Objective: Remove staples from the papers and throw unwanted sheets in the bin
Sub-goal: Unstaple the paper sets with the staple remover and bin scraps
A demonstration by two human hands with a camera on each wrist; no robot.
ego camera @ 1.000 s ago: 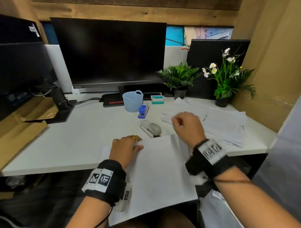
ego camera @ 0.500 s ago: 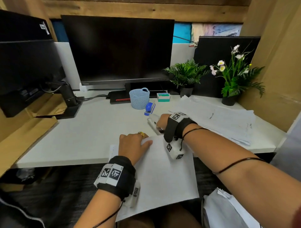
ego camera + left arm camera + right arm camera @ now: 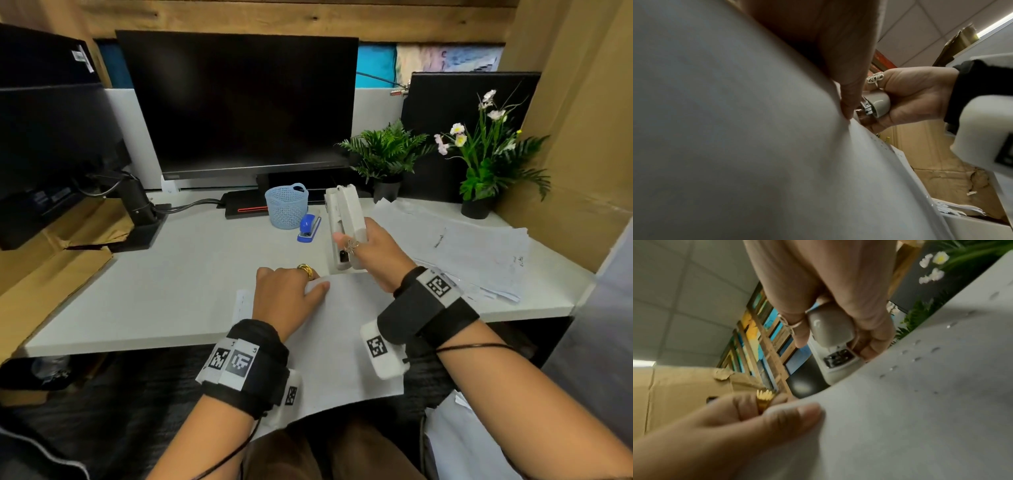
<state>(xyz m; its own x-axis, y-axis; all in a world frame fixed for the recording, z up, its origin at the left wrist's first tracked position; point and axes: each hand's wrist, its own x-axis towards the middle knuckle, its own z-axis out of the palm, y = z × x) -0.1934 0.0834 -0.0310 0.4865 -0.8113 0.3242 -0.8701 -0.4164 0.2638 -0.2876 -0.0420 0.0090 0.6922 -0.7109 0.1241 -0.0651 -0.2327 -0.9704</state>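
A white stapled paper (image 3: 342, 342) lies over the desk's front edge and onto my lap. My left hand (image 3: 291, 291) pinches its top left corner, thumb on top, fingers curled behind; the right wrist view shows this left hand (image 3: 735, 426) on the paper (image 3: 920, 402). My right hand (image 3: 373, 250) grips a pale grey stapler (image 3: 342, 219), lifted off the desk and standing nearly on end just beyond the paper's top edge. The stapler's metal end (image 3: 877, 105) sits close to my left fingertip. The stapler (image 3: 832, 331) is wrapped by fingers and thumb.
A blue mesh basket (image 3: 286, 205) and a small blue stapler (image 3: 308, 229) sit behind the hands. Loose sheets (image 3: 472, 250) spread over the desk's right side. A dark monitor (image 3: 239, 102) and two potted plants (image 3: 387, 154) line the back. More paper (image 3: 455, 442) lies by my right knee.
My right hand reached to the grey stapler on the desk, gripped it and raised it on end above the paper's top edge. My left hand stayed on the paper's corner.
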